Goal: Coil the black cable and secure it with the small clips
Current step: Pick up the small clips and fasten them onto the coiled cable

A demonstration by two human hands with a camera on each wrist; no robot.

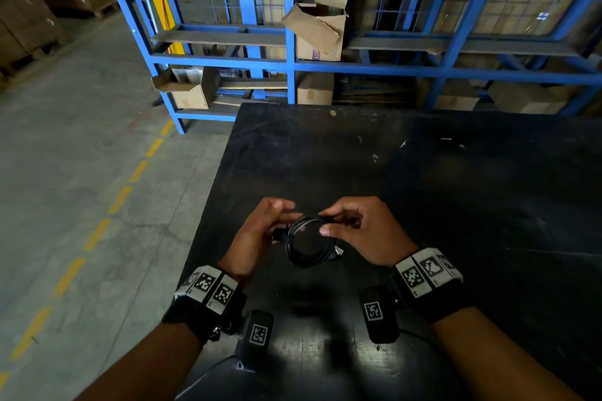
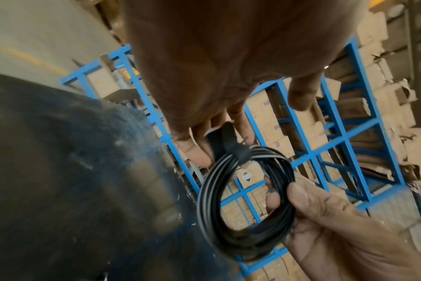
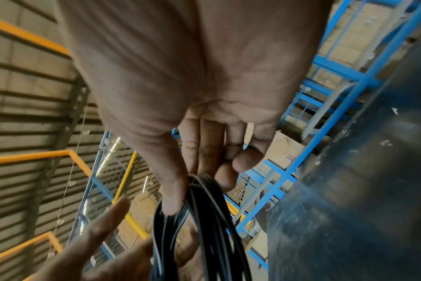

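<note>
Nearest to you, both wrists carry marker bands, and just beyond them your hands hold the black cable above the near part of the black worktop, already wound into a tight round coil of several turns. Your left hand has its fingers curled in on a black strap tie wrapped across the top of the coil, pinching its loose tail; your right hand pinches the bundle between thumb and fingers, keeping the turns together. By the look of it the coiling is done and you are on the securing step: next, pull the tail snug round the bundle and close it, without letting the right-hand pinch slacken or the turns will spring apart. No other clips show on the worktop. Farther off stands the blue rack, where an open, crumpled cardboard box and a second open box sit; their contents cannot be made out.
</note>
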